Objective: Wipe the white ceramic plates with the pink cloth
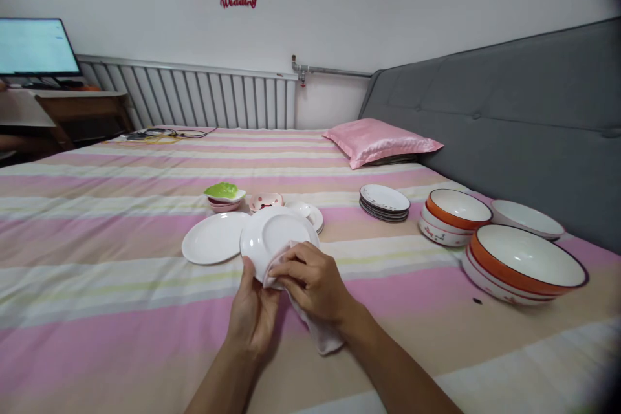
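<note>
I hold a white plate (276,236) tilted up above the striped bed sheet (97,259). My left hand (252,314) is closed on the plate's near rim from below. My right hand (310,281) is closed on a pale pink cloth (317,330), pressing it against the plate's lower right edge; the cloth's tail hangs down under my wrist. Another white plate (213,238) lies flat on the sheet just left of the held one.
Behind lie a green leaf dish on a pink dish (224,194), a small dotted bowl (266,201) and a small plate (308,212). A plate stack (384,202), orange-rimmed bowls (456,215) (524,265) and a white bowl (526,218) sit right. Pink pillow (381,139), grey headboard (509,116).
</note>
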### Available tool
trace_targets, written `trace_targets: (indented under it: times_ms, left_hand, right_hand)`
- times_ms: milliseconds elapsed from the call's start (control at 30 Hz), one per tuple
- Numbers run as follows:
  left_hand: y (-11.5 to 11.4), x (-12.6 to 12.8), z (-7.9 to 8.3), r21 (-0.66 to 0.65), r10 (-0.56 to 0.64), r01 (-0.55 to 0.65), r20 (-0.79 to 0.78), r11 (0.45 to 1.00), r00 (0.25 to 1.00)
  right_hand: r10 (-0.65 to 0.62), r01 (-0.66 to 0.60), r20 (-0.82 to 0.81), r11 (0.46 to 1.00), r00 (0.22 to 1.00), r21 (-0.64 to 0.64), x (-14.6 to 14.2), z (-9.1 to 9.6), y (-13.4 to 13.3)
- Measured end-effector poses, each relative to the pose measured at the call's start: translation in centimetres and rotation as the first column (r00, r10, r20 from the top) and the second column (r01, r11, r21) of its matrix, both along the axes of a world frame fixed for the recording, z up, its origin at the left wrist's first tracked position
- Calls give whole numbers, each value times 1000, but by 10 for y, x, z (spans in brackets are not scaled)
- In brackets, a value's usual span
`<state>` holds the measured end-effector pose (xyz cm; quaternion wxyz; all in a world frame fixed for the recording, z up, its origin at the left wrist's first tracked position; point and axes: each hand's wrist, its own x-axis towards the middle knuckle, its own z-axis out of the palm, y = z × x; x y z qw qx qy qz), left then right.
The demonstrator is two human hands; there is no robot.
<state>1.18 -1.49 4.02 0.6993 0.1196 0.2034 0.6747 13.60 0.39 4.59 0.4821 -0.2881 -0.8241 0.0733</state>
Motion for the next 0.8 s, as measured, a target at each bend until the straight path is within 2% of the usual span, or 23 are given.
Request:
trace_targets:
  times_ms: [233, 400, 500, 633, 800]
  left_hand:
    - [-9, 13, -1, -33, -51, 48, -89, 998, 995]
    - [-13, 16, -11, -10, -121, 122, -253, 992, 960]
    - [-15, 16, -16, -24, -180, 182, -340, 983, 923]
    - [-17, 17, -14, -56, -232, 229, -385, 972, 893]
    - [-14, 16, -6, -94, -162, 138, -345, 986, 925]
  right_hand:
    - [-34, 29, -130, 999, 991, -34, 0, 0, -2]
    - [-150, 153, -225, 988, 963, -6, 4, 2, -1]
    - [-272, 265, -255, 962, 928, -62, 9, 5, 2]
    - [-412, 377, -241, 909, 879, -181, 19, 8, 7]
    - [-507, 444, -219, 851, 834, -282, 31, 5, 16]
